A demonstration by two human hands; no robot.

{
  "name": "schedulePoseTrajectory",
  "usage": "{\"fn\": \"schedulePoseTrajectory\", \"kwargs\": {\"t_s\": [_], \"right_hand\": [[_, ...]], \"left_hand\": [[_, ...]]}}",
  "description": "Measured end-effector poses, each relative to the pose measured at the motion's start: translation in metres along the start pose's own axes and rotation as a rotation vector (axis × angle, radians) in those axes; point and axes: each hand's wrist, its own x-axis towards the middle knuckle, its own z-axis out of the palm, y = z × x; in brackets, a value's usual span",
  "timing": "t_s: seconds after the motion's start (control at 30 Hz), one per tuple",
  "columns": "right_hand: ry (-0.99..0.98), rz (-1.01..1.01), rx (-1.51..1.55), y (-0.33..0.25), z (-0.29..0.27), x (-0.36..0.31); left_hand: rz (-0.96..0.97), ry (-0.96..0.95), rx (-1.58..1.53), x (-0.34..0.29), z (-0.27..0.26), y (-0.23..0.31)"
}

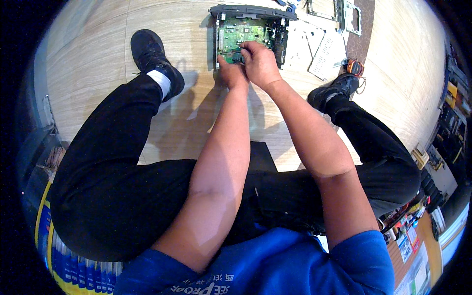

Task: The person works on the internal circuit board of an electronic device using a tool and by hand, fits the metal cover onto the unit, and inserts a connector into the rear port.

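An opened electronic unit point(215, 42) lies on the floor ahead of me, its dark front panel point(250, 10) on the far side. Inside its metal frame a green circuit board point(244, 33) with small components faces up. My left hand point(232, 74) is at the near left corner of the unit, a finger against the edge and the other fingers mostly hidden. Over the near part of the board, my right hand point(261, 64) is closed in a pinch. A thin dark line runs left from its fingertips, too small to name.
Flat perforated metal panels point(328, 53) and metal frames point(352, 19) lie to the right of the unit. An orange and black device with a cord point(355, 67) rests by my right shoe point(335, 91). My left shoe point(150, 54) stands to the left. Cluttered shelving point(445, 118) lines the far right.
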Motion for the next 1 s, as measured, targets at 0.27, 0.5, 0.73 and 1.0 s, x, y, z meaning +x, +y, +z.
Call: {"fn": "schedulePoseTrajectory", "kwargs": {"t_s": [0.27,0.5,0.73,1.0], "right_hand": [[-0.004,-0.017,-0.001,0.004,-0.001,0.000],[0.006,-0.032,-0.028,0.008,-0.003,-0.003],[-0.010,-0.016,-0.005,-0.009,-0.001,0.000],[-0.008,-0.033,0.007,-0.008,0.005,0.000]], "left_hand": [[0.117,-0.005,0.018,-0.009,0.004,0.003],[-0.059,-0.102,0.080,-0.020,-0.004,0.023],[-0.202,-0.093,-0.448,0.000,-0.006,0.007],[-0.133,-0.034,-0.014,-0.003,-0.013,0.016]]}}
